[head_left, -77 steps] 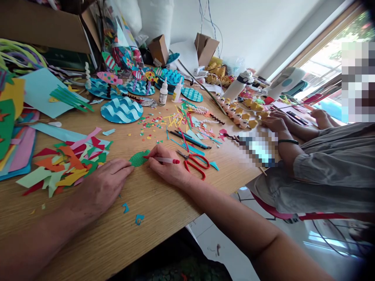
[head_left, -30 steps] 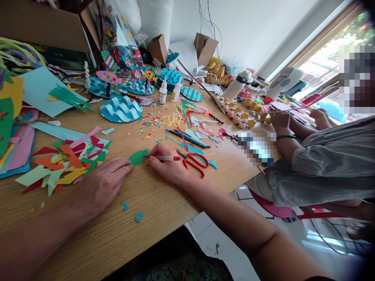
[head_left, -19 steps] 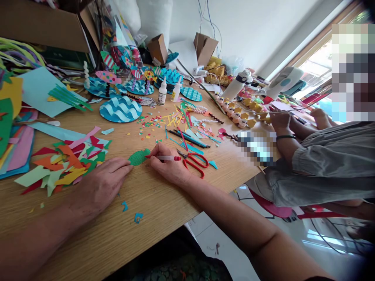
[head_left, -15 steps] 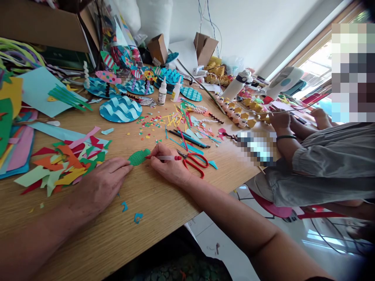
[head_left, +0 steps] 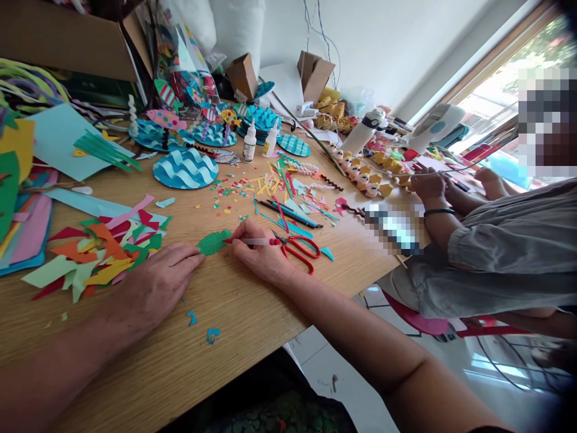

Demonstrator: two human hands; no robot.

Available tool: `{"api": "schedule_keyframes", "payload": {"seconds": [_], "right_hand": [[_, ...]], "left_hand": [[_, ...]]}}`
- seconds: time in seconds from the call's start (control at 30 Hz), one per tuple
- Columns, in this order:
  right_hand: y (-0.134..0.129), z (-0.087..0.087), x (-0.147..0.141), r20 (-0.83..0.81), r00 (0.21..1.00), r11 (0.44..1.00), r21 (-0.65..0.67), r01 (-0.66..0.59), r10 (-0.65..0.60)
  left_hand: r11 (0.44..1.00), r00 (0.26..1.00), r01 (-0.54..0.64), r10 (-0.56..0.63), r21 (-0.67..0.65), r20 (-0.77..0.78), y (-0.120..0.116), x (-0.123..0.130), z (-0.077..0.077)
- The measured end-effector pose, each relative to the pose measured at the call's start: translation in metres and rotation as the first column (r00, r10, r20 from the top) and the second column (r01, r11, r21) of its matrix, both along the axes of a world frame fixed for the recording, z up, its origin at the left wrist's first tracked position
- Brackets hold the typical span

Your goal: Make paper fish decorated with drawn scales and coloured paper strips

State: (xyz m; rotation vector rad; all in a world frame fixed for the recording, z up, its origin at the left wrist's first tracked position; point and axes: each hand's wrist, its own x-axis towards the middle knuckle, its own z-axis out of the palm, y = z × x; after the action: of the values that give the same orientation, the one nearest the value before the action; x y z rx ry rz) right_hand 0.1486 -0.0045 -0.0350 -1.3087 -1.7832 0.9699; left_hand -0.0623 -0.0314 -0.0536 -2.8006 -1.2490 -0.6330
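A green paper fish (head_left: 211, 243) with small marks on it lies flat on the wooden table. My left hand (head_left: 164, 275) rests palm down beside it, fingers stretched out and fingertips on the fish's left end. My right hand (head_left: 260, 255) is closed around a clear pen with a red end (head_left: 256, 242). Its red tip points at the fish's right end; whether it touches the paper I cannot tell. Red-handled scissors (head_left: 300, 246) lie open just right of my right hand. Colourful paper scraps (head_left: 106, 249) are heaped by my left hand.
Beyond the fish are tiny paper bits (head_left: 229, 191), dark pens (head_left: 291, 213), a blue wavy disc (head_left: 186, 169) and two glue bottles (head_left: 249, 142). Two blue scraps (head_left: 213, 335) lie near the front edge. At right sits another person in a grey garment (head_left: 509, 258), hands over the table.
The pen tip has shifted very slightly at the fish's right end. My left hand stays in place. The other person at right has moved a little.
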Motion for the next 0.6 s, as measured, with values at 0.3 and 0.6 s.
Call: {"api": "schedule_keyframes", "payload": {"seconds": [0.3,0.6], "right_hand": [[0.0011,-0.0006,0.0,0.035,0.999,1.0,0.022,0.005,-0.006],[0.0005,0.0011,0.0008,0.032,0.999,0.999,0.029,0.021,-0.022]], "left_hand": [[1.0,1.0,-0.006,0.006,0.01,0.009,-0.0007,0.001,0.001],[1.0,1.0,0.003,-0.003,0.017,-0.009,-0.0012,0.0011,0.0026]]}}
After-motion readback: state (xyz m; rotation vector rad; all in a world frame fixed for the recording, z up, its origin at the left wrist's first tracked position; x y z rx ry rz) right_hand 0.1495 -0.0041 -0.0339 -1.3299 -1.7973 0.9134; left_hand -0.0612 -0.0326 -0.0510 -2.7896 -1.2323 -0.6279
